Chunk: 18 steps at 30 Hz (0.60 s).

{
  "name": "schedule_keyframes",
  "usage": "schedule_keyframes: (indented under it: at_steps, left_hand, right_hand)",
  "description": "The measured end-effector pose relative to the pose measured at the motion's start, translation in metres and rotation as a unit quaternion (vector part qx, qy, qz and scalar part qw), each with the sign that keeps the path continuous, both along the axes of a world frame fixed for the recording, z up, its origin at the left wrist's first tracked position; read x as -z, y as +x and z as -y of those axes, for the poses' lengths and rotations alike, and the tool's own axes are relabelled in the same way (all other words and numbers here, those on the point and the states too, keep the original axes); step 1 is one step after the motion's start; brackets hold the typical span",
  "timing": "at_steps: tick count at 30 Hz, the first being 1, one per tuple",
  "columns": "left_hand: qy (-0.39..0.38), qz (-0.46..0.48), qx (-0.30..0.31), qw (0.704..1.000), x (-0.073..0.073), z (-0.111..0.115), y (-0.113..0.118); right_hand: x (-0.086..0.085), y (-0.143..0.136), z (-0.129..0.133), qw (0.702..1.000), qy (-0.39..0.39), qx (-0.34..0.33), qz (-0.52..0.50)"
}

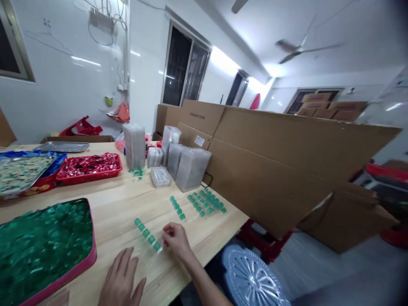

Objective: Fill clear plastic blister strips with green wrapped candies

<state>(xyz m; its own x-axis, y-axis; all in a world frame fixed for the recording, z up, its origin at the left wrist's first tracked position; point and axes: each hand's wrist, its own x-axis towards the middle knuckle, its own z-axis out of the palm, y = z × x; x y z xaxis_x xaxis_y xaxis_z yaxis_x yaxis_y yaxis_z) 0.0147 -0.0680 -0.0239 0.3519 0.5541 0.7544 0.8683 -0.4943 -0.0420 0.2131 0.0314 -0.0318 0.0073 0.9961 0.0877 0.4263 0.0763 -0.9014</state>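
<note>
My left hand (120,278) lies palm down on the table with its fingers spread, holding nothing. A row of small green pieces (145,233) runs slantwise just beyond it, with a pale, clear edge at the near end. My right hand (176,239) is pinched closed beside that near end; whatever sits between its fingertips is too small to make out. Beyond the right hand lies a second short row of green pieces (177,208). Several more rows of green pieces (206,201) form a block toward the table's right edge.
At left stands a pink-rimmed tray (92,250) full of shiny green pieces. A red tray (119,166) of red wrapped packets is behind it. Stacked clear plastic boxes (193,168) stand at the back. Cardboard (270,165) walls the right side; a blue-grey stool (251,276) is below.
</note>
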Motion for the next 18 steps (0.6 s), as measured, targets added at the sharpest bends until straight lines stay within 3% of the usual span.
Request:
schedule_keyframes:
  at_steps: [4,8,14,18]
  left_hand:
    - [0.034,-0.022,0.001,0.999,-0.005,0.007,-0.015]
    - [0.039,-0.035,-0.003,0.999,-0.004,0.015,-0.031]
    - [0.044,-0.02,-0.014,0.999,0.012,0.02,-0.045]
    - [-0.05,-0.005,-0.038,0.998,0.012,0.034,-0.049]
  right_hand:
    - [-0.013,0.075,-0.018,0.997,0.005,0.054,-0.055]
    - [-0.021,0.13,-0.045,0.993,0.014,0.118,-0.026]
    - [-0.022,0.144,-0.068,0.98,0.025,0.151,0.13]
    - [-0.029,0.134,-0.064,0.97,0.043,0.116,0.208]
